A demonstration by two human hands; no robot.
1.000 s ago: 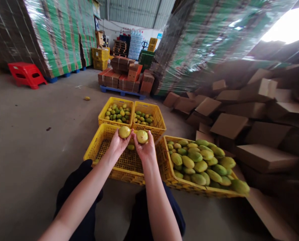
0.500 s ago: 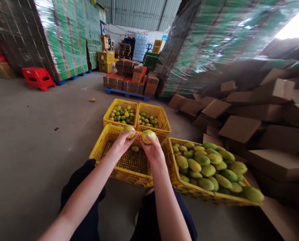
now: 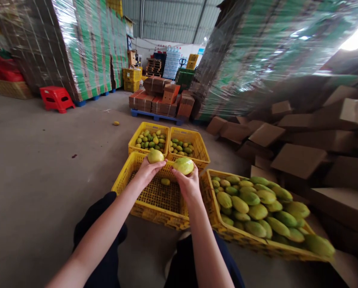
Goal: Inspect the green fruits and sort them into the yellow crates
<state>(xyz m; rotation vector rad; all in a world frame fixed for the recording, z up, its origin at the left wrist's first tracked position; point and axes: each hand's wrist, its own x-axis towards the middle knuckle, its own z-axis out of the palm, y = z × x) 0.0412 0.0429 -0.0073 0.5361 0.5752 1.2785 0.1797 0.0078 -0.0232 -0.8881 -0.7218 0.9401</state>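
Note:
My left hand (image 3: 148, 173) is closed around a yellow-green mango (image 3: 155, 156), fingers beneath it. In my right hand (image 3: 190, 185) is a larger, greener mango (image 3: 184, 165), tilted and gripped between thumb and fingers. Both hands are held close together above the near yellow crate (image 3: 123, 176), where a single small mango (image 3: 165, 182) lies on the slatted bottom. To the right stands a yellow crate (image 3: 210, 200) heaped with green and yellow mangoes (image 3: 258, 212). Behind the near crate are two more yellow crates, the left one (image 3: 132, 141) and the right one (image 3: 201, 146), each holding smaller mangoes.
Cardboard boxes (image 3: 299, 160) are piled on the right. Ahead, a blue pallet (image 3: 156, 116) carries flattened cartons. Tall wrapped stacks (image 3: 89, 48) rise on both sides. A red stool (image 3: 57, 99) and a loose mango (image 3: 115, 123) are on the floor at left.
The view has shifted slightly, moving the scene right and down. The mango in my right hand has been turned and now shows more of its length. Both hands still hold their mangoes.

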